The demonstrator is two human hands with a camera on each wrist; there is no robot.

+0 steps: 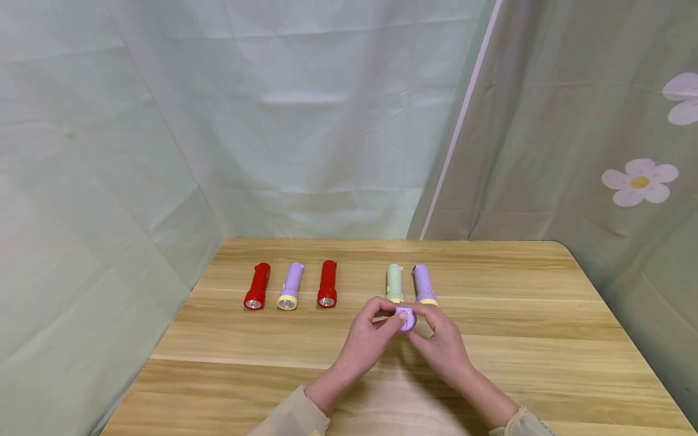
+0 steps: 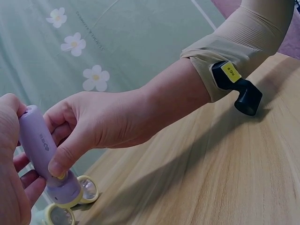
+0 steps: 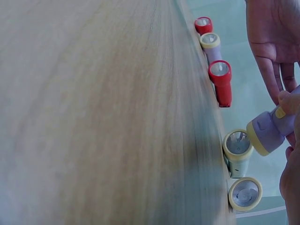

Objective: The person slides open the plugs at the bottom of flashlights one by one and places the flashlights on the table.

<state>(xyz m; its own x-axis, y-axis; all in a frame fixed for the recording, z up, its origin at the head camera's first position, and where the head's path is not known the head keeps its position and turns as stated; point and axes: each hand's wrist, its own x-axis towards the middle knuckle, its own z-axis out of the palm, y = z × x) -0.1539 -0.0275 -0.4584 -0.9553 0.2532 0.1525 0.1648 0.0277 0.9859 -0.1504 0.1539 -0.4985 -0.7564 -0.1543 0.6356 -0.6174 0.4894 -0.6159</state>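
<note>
Both hands hold one purple flashlight (image 1: 408, 322) with a pale yellow head ring, raised over the table with its tail end toward the head camera. My left hand (image 1: 364, 341) grips it from the left, thumb at the tail end. From the other side, my right hand (image 1: 444, 347) pinches the body; in the left wrist view its thumb (image 2: 64, 157) lies on the yellow switch. The right wrist view has the flashlight head (image 3: 263, 133) pointing downward. Just beyond the hands lie a pale green flashlight (image 1: 394, 281) and another purple flashlight (image 1: 423, 283), partly hidden by the fingers.
At the left of the wooden table (image 1: 245, 345) lie a red flashlight (image 1: 258, 285), a purple flashlight (image 1: 291, 284) and a second red flashlight (image 1: 328, 283), lenses facing the person. A pale curtain (image 1: 327, 121) hangs behind the table and along its sides.
</note>
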